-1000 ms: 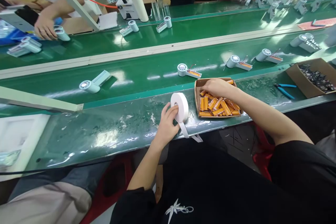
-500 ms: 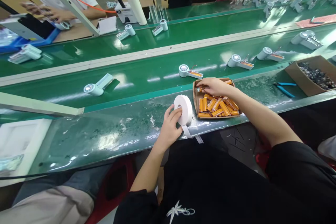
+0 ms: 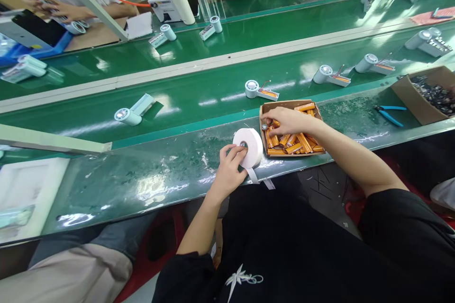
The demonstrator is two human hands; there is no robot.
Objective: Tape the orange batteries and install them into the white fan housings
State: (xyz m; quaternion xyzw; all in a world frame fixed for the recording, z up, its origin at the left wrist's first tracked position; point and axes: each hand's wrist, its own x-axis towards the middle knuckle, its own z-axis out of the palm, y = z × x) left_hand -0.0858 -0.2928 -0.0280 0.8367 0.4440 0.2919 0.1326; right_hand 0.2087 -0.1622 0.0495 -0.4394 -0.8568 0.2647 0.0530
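Note:
My left hand (image 3: 231, 168) grips a white roll of tape (image 3: 254, 149), which stands on edge on the near ledge. The fingers reach to its core, and a loose strip hangs from its lower side. Orange-wrapped cylindrical batteries (image 3: 302, 144) fill a shallow cardboard box (image 3: 295, 103) just right of the roll. Inside the box's left part, my right hand (image 3: 286, 120) is curled from above around an orange battery (image 3: 276, 123), its fingers and thumb partly hiding it. Another battery's silver end shows beside the fingertips.
On the green belt lie pale blue handheld fan bodies (image 3: 251, 89), some with an orange battery in the handle. Blue-handled pliers (image 3: 391, 113) and a carton of small dark parts (image 3: 414, 99) stand to the right. A white foam tray (image 3: 53, 175) is at left. Several people work across.
My right hand has shifted slightly down into the batteries, its fingers more curled. The tape roll has turned a little towards me in my left hand. The view has tilted slightly.

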